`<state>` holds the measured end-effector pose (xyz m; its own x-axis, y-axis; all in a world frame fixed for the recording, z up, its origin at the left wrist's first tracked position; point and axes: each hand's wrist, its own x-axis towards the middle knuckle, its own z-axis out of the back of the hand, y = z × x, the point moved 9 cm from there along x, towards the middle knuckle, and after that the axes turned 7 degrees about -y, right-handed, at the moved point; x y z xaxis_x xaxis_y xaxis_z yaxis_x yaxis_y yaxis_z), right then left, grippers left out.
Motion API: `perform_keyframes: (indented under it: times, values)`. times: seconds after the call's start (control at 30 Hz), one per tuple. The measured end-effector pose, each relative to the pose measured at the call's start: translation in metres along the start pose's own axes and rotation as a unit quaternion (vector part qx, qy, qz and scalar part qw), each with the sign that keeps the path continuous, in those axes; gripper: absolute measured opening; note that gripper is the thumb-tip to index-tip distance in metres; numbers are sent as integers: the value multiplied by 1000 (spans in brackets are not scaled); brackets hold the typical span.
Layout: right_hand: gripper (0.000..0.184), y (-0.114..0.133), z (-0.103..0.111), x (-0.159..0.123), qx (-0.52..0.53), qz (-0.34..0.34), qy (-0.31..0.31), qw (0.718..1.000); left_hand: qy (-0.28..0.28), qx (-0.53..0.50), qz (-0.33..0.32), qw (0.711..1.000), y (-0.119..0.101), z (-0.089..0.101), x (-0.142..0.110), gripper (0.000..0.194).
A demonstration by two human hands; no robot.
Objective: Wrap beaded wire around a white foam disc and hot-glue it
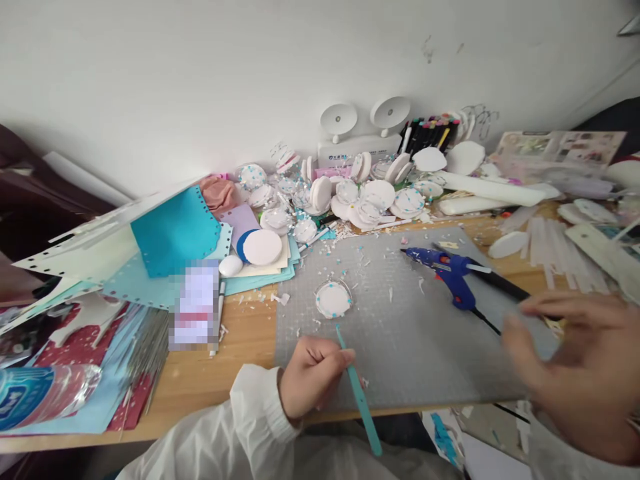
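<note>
My left hand [311, 377] rests at the near edge of a grey cutting mat [410, 333], fingers closed on a thin teal strip [359, 393] that slants down toward me. Just beyond it on the mat lies a small white disc with a clear rim [333, 299]. My right hand [580, 373] hovers blurred over the mat's right corner, fingers spread and holding nothing. A blue glue gun [453, 275] lies on the mat ahead of that hand, its black cord trailing toward me.
Many white foam discs [370, 193] with blue dots pile up at the back against the wall, beside a cup of markers [430, 131]. Teal and cream sheets [170, 230] are stacked at left. A plastic bottle [35, 393] lies at near left. White strips [555, 250] lie at right.
</note>
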<state>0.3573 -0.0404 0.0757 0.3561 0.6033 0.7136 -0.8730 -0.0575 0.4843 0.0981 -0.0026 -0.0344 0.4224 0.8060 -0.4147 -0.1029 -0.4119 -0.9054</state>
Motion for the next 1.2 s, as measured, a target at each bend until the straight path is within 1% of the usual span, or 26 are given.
perform_keyframes:
  times: [0.03,0.07,0.1,0.13,0.17,0.23,0.3,0.4,0.47,0.57,0.63,0.7,0.73,0.77,0.8,0.83,0.87,0.9,0.93,0.97,1.0,1.03,1.1,1.13,1.2]
  values:
    - [18,26,-3,-6,58,67,32,996,-4,-13,0,1000,-2,-4,-1,62]
    - [16,50,-13,-17,99,123,100,982,-8,-26,-2,1000,-4,-8,-2,61]
    - [17,73,-24,-31,132,179,166,961,-10,-32,-5,999,-6,-12,-3,61]
    - [16,92,-31,-44,148,224,205,941,-11,-30,-5,999,-8,-16,-4,60]
    - [15,107,-37,-55,153,259,223,927,-12,-21,-5,1000,-10,-19,-5,59]
    - [11,130,-42,-73,173,330,223,901,-21,12,-10,1000,-12,-23,-5,55]
    - [10,142,-45,-84,176,383,213,881,-30,38,-27,998,-15,-24,-4,50]
    - [14,149,-45,-90,185,440,190,858,-31,50,-41,997,-17,-26,-1,46]
    - [18,148,-45,-87,184,449,182,855,-33,51,-43,997,-18,-27,2,46]
    - [18,146,-48,-81,170,442,185,861,-42,54,-53,996,-20,-27,4,48]
    - [19,142,-49,-77,174,430,191,865,-36,67,-68,995,-26,-27,4,48]
    - [21,134,-50,-71,188,402,199,874,-42,107,-116,987,-39,-21,1,47]
    - [21,129,-50,-67,197,379,201,882,-55,140,-159,976,-50,-16,-2,44]
    - [22,122,-50,-60,209,349,200,891,-78,180,-214,957,-63,-8,-5,40]
    - [23,115,-50,-53,224,314,197,901,-101,220,-277,930,-77,0,-8,32]
    - [24,107,-50,-45,243,273,192,911,-115,264,-341,895,-90,6,-11,24]
    - [26,99,-52,-37,262,230,185,919,-120,302,-392,861,-99,10,-11,21]
    - [27,91,-54,-30,281,187,178,924,-113,331,-428,834,-104,14,-9,28]
    - [27,84,-57,-23,300,149,169,927,-116,359,-441,815,-104,20,-2,44]
    - [27,80,-59,-17,316,121,157,928,-112,379,-445,803,-102,25,7,61]
    - [26,77,-63,-12,332,99,146,927,-100,401,-443,795,-97,28,17,74]
    - [25,76,-67,-7,347,79,135,925,-82,420,-435,792,-91,30,27,82]
    - [21,76,-76,2,376,46,120,918,-48,434,-414,799,-76,33,43,88]
    - [20,76,-82,6,389,30,118,913,-41,431,-398,809,-70,35,49,86]
    - [20,78,-95,11,415,-1,129,900,-43,408,-368,835,-62,40,55,79]
